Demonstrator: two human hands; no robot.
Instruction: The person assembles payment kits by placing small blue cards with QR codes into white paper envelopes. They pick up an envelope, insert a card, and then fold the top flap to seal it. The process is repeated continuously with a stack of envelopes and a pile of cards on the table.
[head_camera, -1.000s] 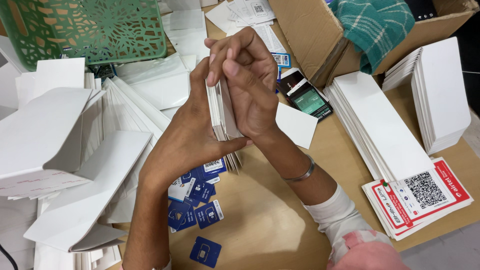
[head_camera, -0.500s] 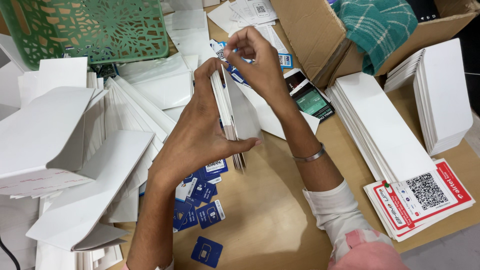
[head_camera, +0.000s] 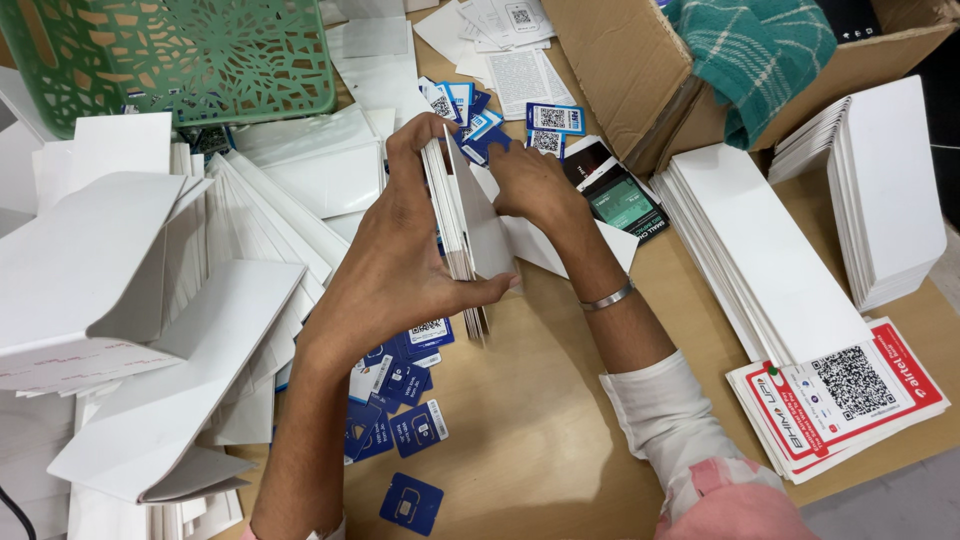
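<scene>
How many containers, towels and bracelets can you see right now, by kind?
Green basket: 1
Cardboard box: 1
Teal towel: 1
Metal bracelet: 1
Total: 4

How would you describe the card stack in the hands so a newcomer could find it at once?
Start at the green basket top left and move right to the table's middle. There the left hand grips the card stack. Unlike the flat white piles around, it stands on edge.
</scene>
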